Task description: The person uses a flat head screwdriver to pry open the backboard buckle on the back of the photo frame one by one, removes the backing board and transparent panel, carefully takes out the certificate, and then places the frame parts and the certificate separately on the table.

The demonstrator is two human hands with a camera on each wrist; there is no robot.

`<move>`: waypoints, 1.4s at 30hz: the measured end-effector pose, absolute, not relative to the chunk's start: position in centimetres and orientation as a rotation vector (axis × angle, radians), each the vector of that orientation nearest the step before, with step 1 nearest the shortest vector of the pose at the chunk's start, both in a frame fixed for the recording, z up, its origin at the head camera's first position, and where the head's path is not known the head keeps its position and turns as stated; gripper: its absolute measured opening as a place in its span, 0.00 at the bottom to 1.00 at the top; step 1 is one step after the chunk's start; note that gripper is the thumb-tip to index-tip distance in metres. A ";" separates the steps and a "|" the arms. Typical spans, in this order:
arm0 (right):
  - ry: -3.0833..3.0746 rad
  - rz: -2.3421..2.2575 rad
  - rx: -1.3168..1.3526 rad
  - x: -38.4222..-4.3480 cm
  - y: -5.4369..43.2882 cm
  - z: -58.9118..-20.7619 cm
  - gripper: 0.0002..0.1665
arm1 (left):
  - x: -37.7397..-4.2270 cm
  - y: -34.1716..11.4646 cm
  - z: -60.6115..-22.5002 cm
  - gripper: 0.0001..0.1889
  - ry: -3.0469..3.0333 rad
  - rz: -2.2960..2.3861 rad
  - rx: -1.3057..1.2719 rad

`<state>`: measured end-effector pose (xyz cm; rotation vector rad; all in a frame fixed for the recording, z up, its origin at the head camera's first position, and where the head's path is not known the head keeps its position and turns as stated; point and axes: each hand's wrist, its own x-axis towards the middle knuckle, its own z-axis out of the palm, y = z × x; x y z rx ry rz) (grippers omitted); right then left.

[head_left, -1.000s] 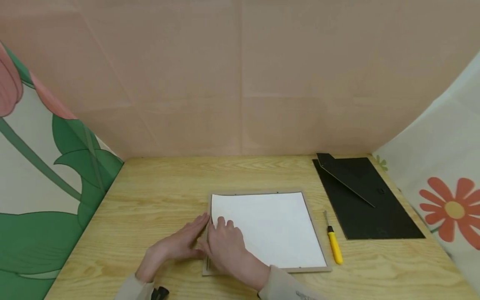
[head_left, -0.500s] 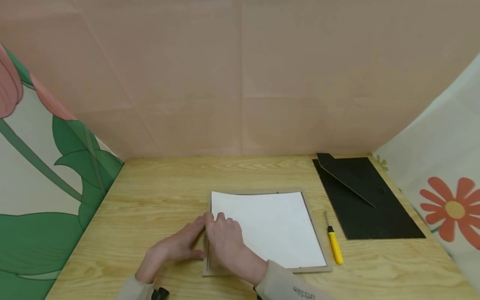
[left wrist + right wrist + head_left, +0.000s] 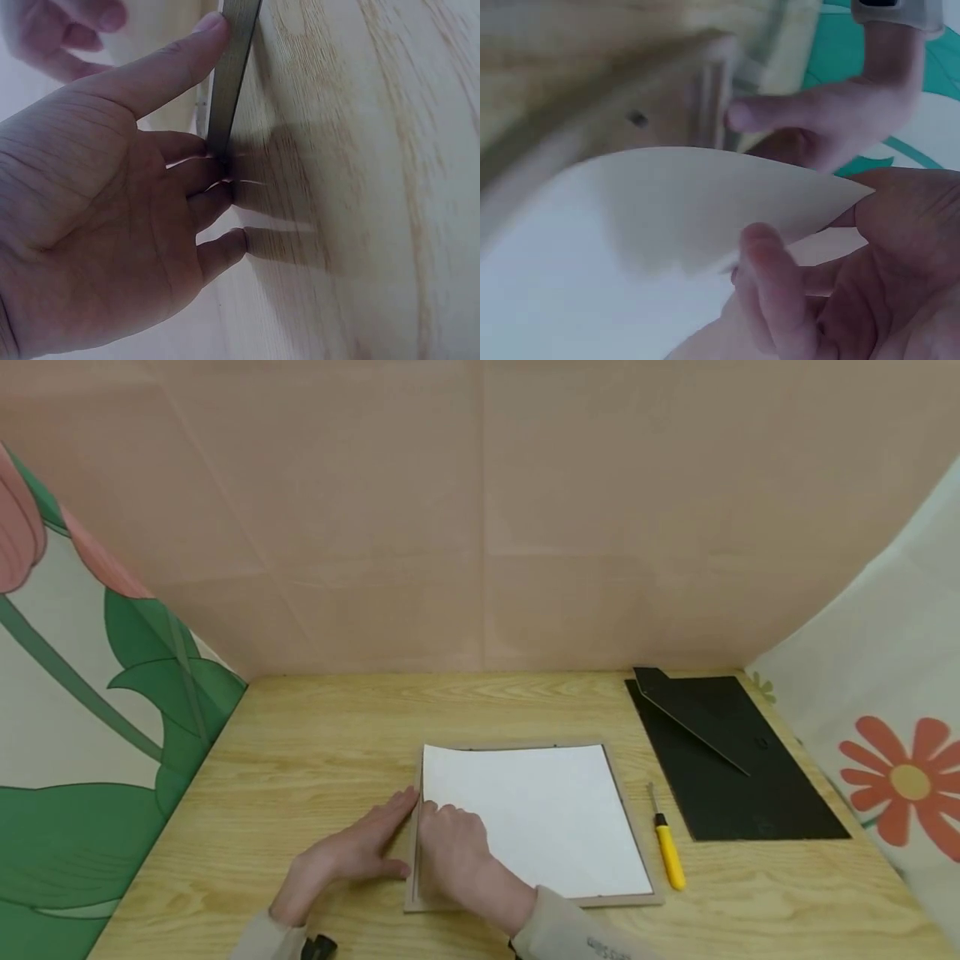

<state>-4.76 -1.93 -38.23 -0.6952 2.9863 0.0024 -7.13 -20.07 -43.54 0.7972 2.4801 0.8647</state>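
A picture frame [image 3: 624, 900] with a pale border lies face down on the table, and a white sheet of paper [image 3: 547, 822] covers most of it. My left hand [image 3: 352, 853] stands along the frame's left side, fingers fairly straight. In the left wrist view, its thumb [image 3: 187, 56] touches the frame's edge [image 3: 234, 75] and the fingertips reach the tabletop. My right hand [image 3: 459, 856], fingers curled, pinches the sheet's left edge. The right wrist view has the paper [image 3: 682, 202] bowed up off the frame near the fingers [image 3: 772, 285]; its thumb is partly hidden behind the paper.
Right of the frame lies a yellow-handled screwdriver [image 3: 670, 856]. Farther right is a black backing board [image 3: 757, 760] with its stand leg [image 3: 693, 731] tilted up. A plain curtain hangs behind the table, flowered cloths at both sides.
My right hand's fingers have curled in at the paper's left edge, after shifting slightly away and back. The paper's far left corner has risen a little. My left hand has hardly moved.
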 end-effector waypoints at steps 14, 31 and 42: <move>2.934 -0.260 -0.739 -5.6 -1.2 -39.0 0.22 | -7.1 -19.9 -43.3 0.50 2.473 0.854 0.785; 2.818 -0.802 -0.801 -7.4 3.1 -33.1 0.10 | -6.9 -19.4 -43.2 0.50 2.488 0.780 0.712; 2.714 -1.348 -0.693 -10.1 5.8 -28.8 0.03 | -6.7 -19.1 -43.5 0.55 2.523 0.781 0.728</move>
